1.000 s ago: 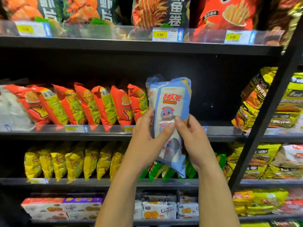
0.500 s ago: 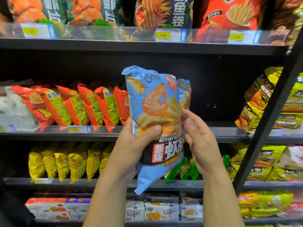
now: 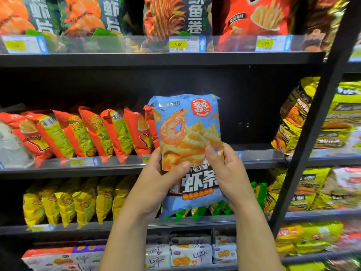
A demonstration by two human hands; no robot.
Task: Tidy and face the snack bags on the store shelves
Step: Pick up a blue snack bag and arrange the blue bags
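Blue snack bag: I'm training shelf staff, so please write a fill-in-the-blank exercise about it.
The left hand and right hand grip the ____ bag.
The orange bags on the shelf stand to its ____.
The yellow price tag above reads ____.
Missing: blue; left; 5.00.

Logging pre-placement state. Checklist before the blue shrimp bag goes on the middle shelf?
1. Grip: left hand and right hand both hold the blue bag: ok.
2. Front print faces the camera: ok.
3. Bag upright: ok.
4. Spot behind the bag, beside the orange bags: hidden, cannot tell.
5. Price tags on the middle shelf match: blurred, cannot tell.
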